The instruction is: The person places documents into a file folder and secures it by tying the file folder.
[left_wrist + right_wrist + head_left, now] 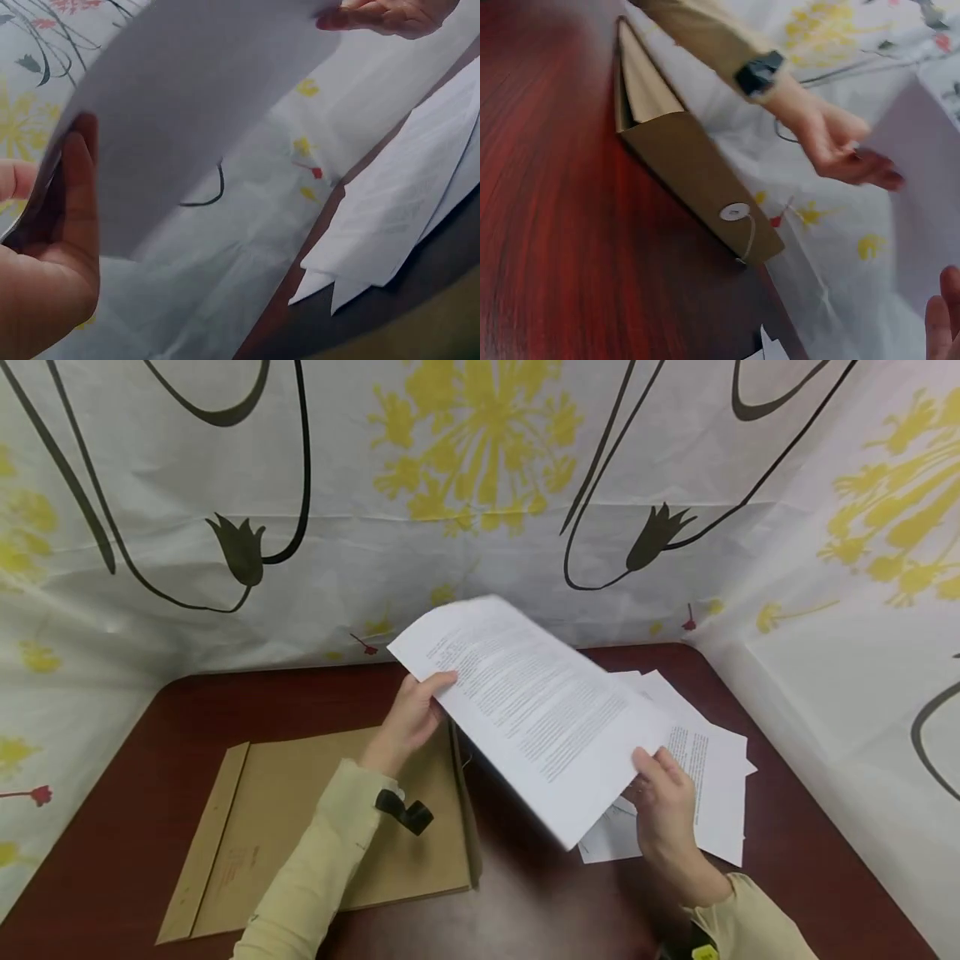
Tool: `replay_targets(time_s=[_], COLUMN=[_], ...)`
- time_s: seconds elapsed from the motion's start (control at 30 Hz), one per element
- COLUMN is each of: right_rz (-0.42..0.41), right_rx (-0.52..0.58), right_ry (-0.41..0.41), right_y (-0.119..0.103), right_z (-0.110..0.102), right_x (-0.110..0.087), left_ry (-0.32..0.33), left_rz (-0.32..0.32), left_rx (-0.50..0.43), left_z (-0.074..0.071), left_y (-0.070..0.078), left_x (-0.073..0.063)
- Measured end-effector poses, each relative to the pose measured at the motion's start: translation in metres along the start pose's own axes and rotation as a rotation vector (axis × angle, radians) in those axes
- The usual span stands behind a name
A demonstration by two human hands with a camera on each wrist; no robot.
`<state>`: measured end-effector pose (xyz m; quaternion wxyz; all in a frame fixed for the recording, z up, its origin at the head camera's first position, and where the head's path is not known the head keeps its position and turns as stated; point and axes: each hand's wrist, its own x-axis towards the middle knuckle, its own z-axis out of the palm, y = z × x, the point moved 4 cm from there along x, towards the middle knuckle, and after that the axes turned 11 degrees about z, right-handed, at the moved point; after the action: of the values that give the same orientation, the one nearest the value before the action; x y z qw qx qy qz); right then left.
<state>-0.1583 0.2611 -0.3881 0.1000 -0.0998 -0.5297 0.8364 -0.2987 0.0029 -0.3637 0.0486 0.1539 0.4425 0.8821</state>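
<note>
A printed sheaf of white paper [536, 710] is held up above the table, tilted, its text side facing the head camera. My left hand [410, 717] pinches its left edge, thumb on top and fingers beneath. At the lower right corner my right hand [663, 802] grips the paper between thumb and fingers. In the left wrist view the underside of the paper [202, 97] looks blank. How many sheets are held, I cannot tell. Below my left forearm lies a brown cardboard file folder [300, 810], with a white button and string [735, 211] on its spine.
More printed sheets [720, 785] lie loosely overlapped on the right of the dark red table [525, 893], partly under the held paper. A patterned white cloth [480, 560] hangs behind the table and at its sides.
</note>
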Motion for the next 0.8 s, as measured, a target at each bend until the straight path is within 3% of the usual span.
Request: replay_targets(time_s=[0.23, 0.37, 0.47, 0.6, 0.7, 0.8], right_rz=[0.116, 0.205, 0.227, 0.248, 0.289, 0.341], right_rx=[-0.039, -0.168, -0.358, -0.553, -0.589, -0.58], right_ry=[-0.138, -0.109, -0.065, -0.064, -0.102, -0.169], right_y=[0.002, 0.008, 0.013, 0.021, 0.026, 0.03], right_z=[-0.017, -0.022, -0.02, -0.013, -0.009, -0.006], right_x=[0.006, 0.002, -0.005, -0.016, -0.023, -0.029], left_ry=[-0.089, -0.111, -0.091, -0.035, -0.006, 0.003], left_rz=[-0.106, -0.145, -0.148, -0.149, -0.159, -0.167], left_rx=[0.081, 0.129, 0.228, 0.437, 0.547, 0.593], left_z=[-0.021, -0.031, -0.038, -0.047, -0.053, -0.056], left_y=[-0.004, -0.004, -0.003, -0.003, -0.004, -0.005], left_x=[0.001, 0.003, 0.005, 0.008, 0.008, 0.008])
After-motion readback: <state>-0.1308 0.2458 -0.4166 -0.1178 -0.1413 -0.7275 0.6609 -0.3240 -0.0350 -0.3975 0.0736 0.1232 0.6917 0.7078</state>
